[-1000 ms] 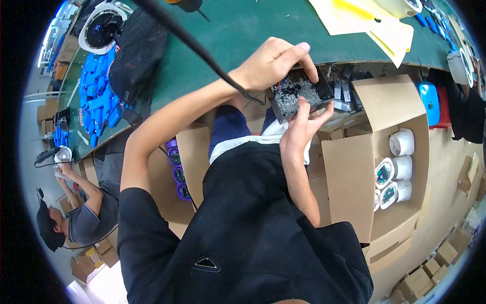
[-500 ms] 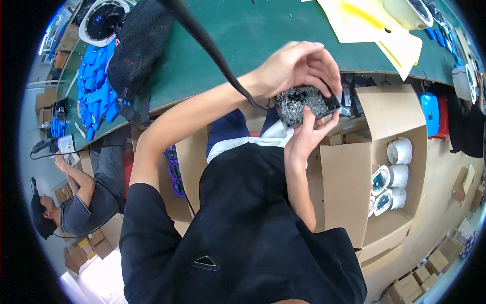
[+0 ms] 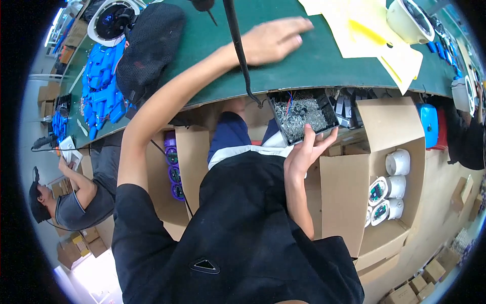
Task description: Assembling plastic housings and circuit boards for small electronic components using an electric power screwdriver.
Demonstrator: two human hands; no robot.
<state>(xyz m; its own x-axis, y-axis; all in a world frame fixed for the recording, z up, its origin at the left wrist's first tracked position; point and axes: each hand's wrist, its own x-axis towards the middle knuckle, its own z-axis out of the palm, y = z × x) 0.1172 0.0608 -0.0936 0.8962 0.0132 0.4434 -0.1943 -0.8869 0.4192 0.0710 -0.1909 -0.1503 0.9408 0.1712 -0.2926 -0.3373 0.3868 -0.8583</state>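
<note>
A black open box [image 3: 329, 107] full of small silver screws [image 3: 301, 119] sits at the bench's near edge, with red and blue wires lying in it. My right hand [image 3: 306, 154] grips the near edge of this box, thumb up against the screws and fingers at its side. My left hand [image 3: 276, 41] is stretched over the green bench top [image 3: 212, 81], fingers extended and nothing visible in them. Whether its palm touches the surface I cannot tell. Over the bench hangs a dark screwdriver [image 3: 203, 6] with a thin bit, partly cut off by the upper edge.
A black cable [image 3: 235, 38] crosses before my left wrist. Yellow sheets [image 3: 354, 38] lie at the far right, a black mesh bag [image 3: 152, 50] and blue wrapped parts [image 3: 101, 83] at left. An open carton [image 3: 344, 197] holds white round units. A co-worker [image 3: 83, 195] sits left.
My left hand has left the screw box and moved up and left over the bench, its fingers straightening. My right hand still grips the box. The hanging screwdriver has come into view.
</note>
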